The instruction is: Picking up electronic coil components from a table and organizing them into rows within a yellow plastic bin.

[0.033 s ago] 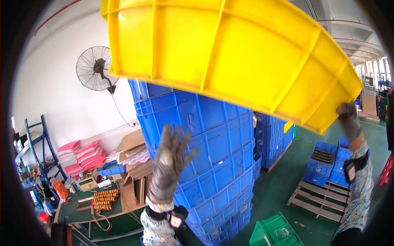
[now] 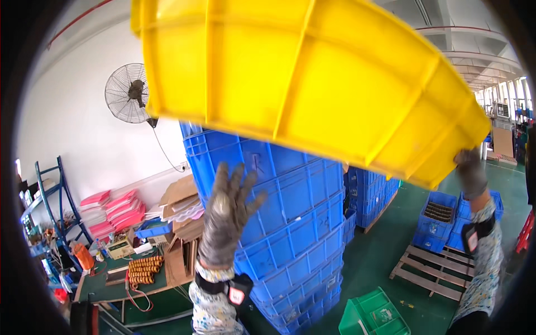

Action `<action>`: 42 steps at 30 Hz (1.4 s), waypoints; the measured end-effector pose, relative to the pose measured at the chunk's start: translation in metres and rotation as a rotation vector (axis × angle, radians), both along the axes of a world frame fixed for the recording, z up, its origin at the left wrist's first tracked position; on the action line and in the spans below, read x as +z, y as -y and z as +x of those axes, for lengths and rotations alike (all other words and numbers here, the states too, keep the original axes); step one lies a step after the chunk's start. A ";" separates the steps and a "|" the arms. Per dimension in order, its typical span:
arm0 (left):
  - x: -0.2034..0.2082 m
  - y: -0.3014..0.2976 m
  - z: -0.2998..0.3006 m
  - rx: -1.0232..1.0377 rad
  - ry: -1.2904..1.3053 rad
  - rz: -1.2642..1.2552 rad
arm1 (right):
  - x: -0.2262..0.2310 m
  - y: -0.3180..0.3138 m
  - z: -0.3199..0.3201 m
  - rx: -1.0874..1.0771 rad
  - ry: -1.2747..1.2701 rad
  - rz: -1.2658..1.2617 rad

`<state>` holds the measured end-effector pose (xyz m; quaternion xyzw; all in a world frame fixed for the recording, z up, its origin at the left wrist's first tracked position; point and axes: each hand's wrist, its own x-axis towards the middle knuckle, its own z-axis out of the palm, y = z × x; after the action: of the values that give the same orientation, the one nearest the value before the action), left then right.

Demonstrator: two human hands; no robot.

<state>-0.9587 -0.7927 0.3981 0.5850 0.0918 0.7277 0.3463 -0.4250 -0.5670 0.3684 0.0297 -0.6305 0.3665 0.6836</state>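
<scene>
Head view: tall stack of blue crates (image 2: 290, 223) straight ahead, wall fan (image 2: 129, 93) upper left, green crate (image 2: 373, 315) and wooden pallet (image 2: 435, 271) on green floor (image 2: 385, 251). Yellow crate (image 2: 312, 78) overhead, tilted. Left hand (image 2: 226, 215) gloved, raised, fingers spread, below crate, not touching. Right hand (image 2: 470, 170) gloved, fingers closed on crate's lower right corner. Workshop w/ cluttered bench (image 2: 106, 282) at left.

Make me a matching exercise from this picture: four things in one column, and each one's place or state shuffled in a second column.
Things:
1. yellow crate
2. left hand
3. wall fan
4. wooden pallet

Places or states:
A. lying on the green floor at right
B. tilted overhead, right hand at its corner
C. open, fingers spread, before the blue crate stack
D. mounted on the white wall

Pairs: 1-B, 2-C, 3-D, 4-A
</scene>
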 end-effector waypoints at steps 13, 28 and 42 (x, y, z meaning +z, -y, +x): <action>-0.253 0.214 0.078 0.114 0.299 -0.346 | -0.303 0.212 0.044 -0.701 0.644 -0.048; -0.465 0.464 0.062 0.468 0.936 -0.987 | -0.268 0.384 -0.154 0.182 0.354 -0.828; -0.672 0.616 -0.081 0.429 1.330 -1.220 | -0.423 0.423 -0.454 -0.153 1.264 -0.838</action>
<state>-1.0393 -1.4087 -0.2737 -0.2656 0.3475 0.7879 0.4334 -0.8792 -0.9902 -0.0548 -0.4915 -0.7104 0.4741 0.1703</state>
